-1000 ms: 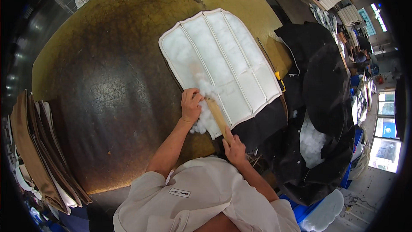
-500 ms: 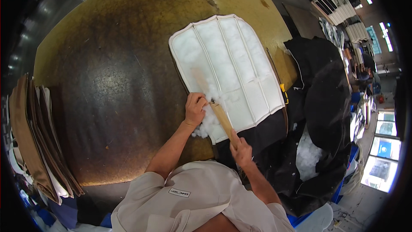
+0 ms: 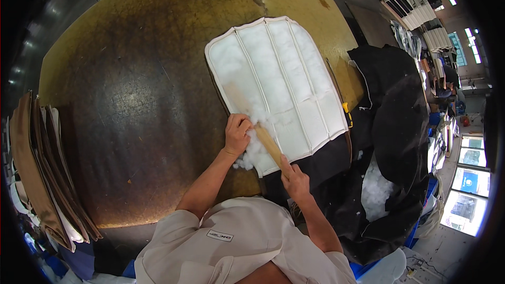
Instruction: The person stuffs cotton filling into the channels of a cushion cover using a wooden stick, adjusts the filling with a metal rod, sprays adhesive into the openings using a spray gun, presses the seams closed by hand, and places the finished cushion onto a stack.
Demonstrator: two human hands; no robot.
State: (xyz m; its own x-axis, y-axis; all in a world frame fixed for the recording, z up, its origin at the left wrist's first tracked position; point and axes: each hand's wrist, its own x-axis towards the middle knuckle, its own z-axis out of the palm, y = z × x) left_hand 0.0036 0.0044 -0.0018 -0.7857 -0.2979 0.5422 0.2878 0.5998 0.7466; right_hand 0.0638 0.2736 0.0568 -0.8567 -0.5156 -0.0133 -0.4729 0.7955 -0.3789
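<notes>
Gripping a flat wooden slat [image 3: 271, 146], the right hand [image 3: 296, 183] of a worker in a pale shirt [image 3: 242, 239] angles the tool up and leftward into the leftmost channel of a white panel [image 3: 281, 92] on a worn brown worktable [image 3: 131, 131]. The hand is closed firmly around the slat's near end; a faint tan shape shows through the thin fabric, in line with the wood.

The left hand [image 3: 237, 134] rests at the panel's left edge, its fingers bent and close together beside the slat; whether they pinch fabric or filling cannot be told. Loose white fluff [image 3: 256, 152] spills around the slat and below the left hand.

The panel lies right of the table's center, its rounded end pointing away from the worker, with three raised seams dividing it into four channels. White filling shows through the far part of the channels. Black cloth [image 3: 326, 158] extends from beneath its near edge. Just beside its right edge lies a yellow-handled tool [image 3: 347, 114]. Farther right, a heap of black fabric [image 3: 397, 121] cradles more white filling [image 3: 376, 192]; at far left stand folded brown pieces [image 3: 39, 171].
</notes>
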